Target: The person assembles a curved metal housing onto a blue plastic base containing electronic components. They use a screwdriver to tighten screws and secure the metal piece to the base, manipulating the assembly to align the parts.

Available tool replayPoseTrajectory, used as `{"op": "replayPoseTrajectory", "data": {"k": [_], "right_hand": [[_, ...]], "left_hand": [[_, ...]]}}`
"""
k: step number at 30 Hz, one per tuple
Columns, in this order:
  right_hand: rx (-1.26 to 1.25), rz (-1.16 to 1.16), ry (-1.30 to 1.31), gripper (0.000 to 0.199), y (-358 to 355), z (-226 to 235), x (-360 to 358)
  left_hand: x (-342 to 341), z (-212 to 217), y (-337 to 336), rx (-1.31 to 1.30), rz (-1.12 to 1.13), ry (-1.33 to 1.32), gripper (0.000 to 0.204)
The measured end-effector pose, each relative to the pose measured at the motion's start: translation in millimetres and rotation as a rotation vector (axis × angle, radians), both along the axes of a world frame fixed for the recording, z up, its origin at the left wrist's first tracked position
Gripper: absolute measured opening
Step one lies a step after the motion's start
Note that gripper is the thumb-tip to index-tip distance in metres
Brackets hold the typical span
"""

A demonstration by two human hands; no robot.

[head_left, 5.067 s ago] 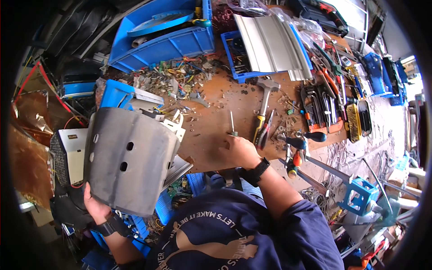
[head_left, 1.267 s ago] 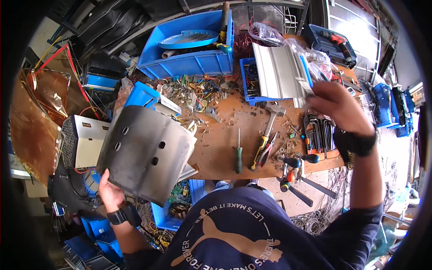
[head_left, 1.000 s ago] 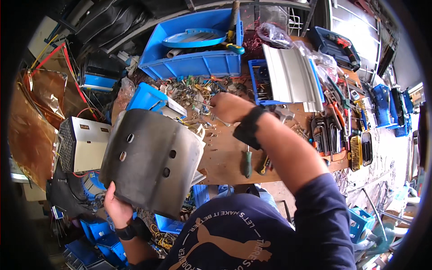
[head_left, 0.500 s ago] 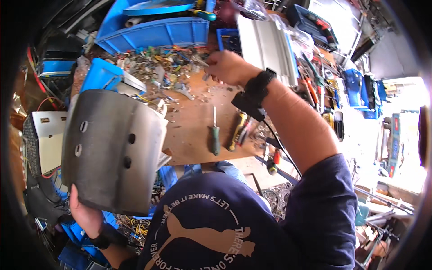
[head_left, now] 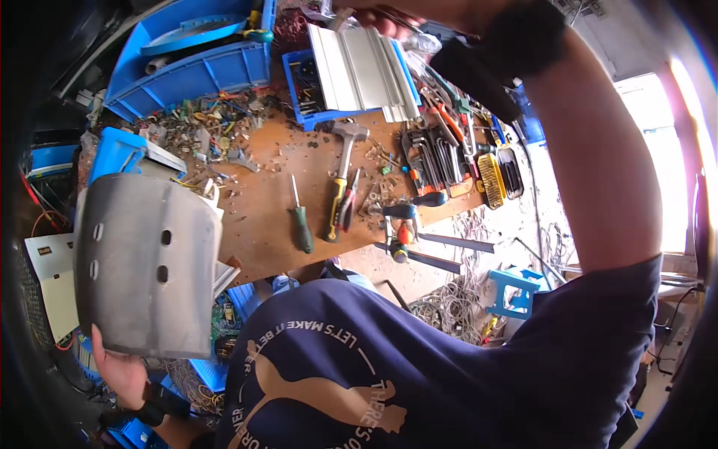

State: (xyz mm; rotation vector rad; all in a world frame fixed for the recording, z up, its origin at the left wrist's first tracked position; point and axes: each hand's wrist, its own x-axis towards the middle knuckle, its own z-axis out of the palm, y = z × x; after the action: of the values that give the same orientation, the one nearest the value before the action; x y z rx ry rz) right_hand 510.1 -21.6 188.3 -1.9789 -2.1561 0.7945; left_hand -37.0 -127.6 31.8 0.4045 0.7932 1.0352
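Observation:
My left hand [head_left: 121,376] grips the lower edge of a dark grey curved panel [head_left: 131,262], its thumb at the near corner. The panel stands tilted at the table's left side, with several oval slots through it. At the far edge of the view, my right hand [head_left: 389,21] reaches over a silver ribbed metal panel [head_left: 359,75]. Its fingers look curled, and a small greyish piece [head_left: 341,18] shows beside them; the picture's top edge cuts off part of the hand. A green-handled screwdriver [head_left: 301,224], a hammer [head_left: 342,161] and red-handled pliers [head_left: 348,206] lie on the table.
A large blue crate [head_left: 194,78] stands far left, with scattered small scrap [head_left: 213,127] before it. Beneath the silver panel is a smaller blue tray [head_left: 301,112]. Hex keys [head_left: 441,159] and other tools lie at right. Tangled cable [head_left: 449,307] covers the floor.
My right hand has moved from over the scrap pile, up and to the right, beyond the silver panel. The view has swung right, uncovering the hammer head and hex keys. My left hand still holds the curved panel.

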Motion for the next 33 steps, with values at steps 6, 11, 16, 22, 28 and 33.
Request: {"op": "replayPoseTrajectory", "data": {"k": [6, 11, 16, 22, 28, 33], "right_hand": [[0.251, 0.173, 0.049, 0.029, 72.9, -95.4, -67.5], [0.381, 0.318, -0.122, 0.024, 81.4, -237.9, -152.0], [0.259, 0.118, 0.145, 0.02, 77.2, -344.9, -172.7], [0.258, 0.305, 0.159, 0.042, 73.3, -388.2, -173.7], [-0.016, 0.154, 0.438, 0.029, 83.0, -402.7, -186.4], [0.183, 0.285, 0.411, 0.02, 82.6, -412.6, -189.8]], "left_hand": [[47.7, -1.6, 1.6, 0.066, 0.336, 0.299, 0.037], [51.6, 0.5, -4.0, 0.206, 0.22, 0.403, 0.04], [54.7, 9.0, -3.9, 0.044, 0.355, 0.312, 0.042], [54.3, 18.1, -4.0, 0.057, 0.257, 0.346, 0.042], [63.7, 23.1, -1.6, 0.005, 0.281, 0.395, 0.044], [70.1, 27.0, 1.9, 0.02, 0.248, 0.441, 0.045]]}}
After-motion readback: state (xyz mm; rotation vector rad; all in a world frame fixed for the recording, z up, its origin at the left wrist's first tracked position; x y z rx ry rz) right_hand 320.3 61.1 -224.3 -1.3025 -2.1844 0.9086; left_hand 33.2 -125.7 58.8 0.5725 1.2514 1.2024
